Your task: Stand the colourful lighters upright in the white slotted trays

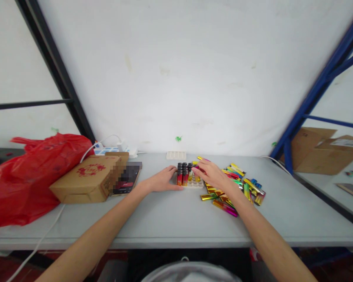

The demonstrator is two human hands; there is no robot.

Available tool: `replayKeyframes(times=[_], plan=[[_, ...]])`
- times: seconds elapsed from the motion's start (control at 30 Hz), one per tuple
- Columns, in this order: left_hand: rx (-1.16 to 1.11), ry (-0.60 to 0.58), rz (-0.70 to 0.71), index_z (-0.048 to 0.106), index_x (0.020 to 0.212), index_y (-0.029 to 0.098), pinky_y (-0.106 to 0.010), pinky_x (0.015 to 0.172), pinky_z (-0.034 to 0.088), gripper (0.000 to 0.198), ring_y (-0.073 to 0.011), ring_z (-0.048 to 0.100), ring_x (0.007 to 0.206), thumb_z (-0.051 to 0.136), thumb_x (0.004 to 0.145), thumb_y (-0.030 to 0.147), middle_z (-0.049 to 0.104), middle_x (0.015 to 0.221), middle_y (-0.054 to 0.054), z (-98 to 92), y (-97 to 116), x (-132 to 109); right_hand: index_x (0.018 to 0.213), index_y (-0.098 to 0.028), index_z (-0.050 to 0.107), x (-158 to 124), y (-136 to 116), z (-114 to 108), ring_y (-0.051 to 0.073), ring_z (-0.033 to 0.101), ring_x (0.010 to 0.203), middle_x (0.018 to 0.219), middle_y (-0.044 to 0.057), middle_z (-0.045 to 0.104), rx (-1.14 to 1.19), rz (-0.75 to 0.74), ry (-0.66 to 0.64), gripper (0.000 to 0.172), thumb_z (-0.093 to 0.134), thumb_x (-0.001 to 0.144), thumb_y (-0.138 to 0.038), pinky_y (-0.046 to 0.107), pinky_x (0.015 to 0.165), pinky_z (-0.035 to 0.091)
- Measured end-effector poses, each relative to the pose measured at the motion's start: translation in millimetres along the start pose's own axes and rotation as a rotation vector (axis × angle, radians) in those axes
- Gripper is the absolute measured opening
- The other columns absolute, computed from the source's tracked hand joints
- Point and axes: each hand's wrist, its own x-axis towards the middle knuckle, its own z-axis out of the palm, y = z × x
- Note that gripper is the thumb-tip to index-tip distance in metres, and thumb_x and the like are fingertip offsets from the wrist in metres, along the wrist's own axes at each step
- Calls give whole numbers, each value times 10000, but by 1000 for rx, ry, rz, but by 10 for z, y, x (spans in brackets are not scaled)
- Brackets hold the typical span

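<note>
A cream tray with holes (197,184) lies on the table in front of me, its left side filled with upright lighters (182,176) that have black tops and red-yellow bodies. My left hand (164,179) curls round the tray's left end, thumb along the front edge and fingers behind. Over the tray's right part, my right hand (209,172) has its fingertips pinched at the top of a gold-coloured lighter (197,177); the fingers partly hide it. Just right of the tray spreads a loose pile of shiny, many-coloured lighters (226,208), partly covered by my right forearm.
A second cream tray (176,155) rests by the wall. On the left are a cardboard box (85,178), a red plastic bag (41,176), a dark phone-like device (128,178) and a white power strip (132,152). A blue frame (314,98) rises at the right.
</note>
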Motion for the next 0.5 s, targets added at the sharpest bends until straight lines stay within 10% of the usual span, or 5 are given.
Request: replayKeyframes(times=[0.5], plan=[[2, 8, 23, 587, 1422, 198, -462, 1167, 466, 785, -365, 578, 1349, 782, 843, 690, 613, 1442, -154, -6, 12, -3, 730, -229, 629, 11, 42, 107, 180, 502, 616, 678, 20, 624, 80, 74, -129, 522, 524, 1072, -609, 305, 633, 354]])
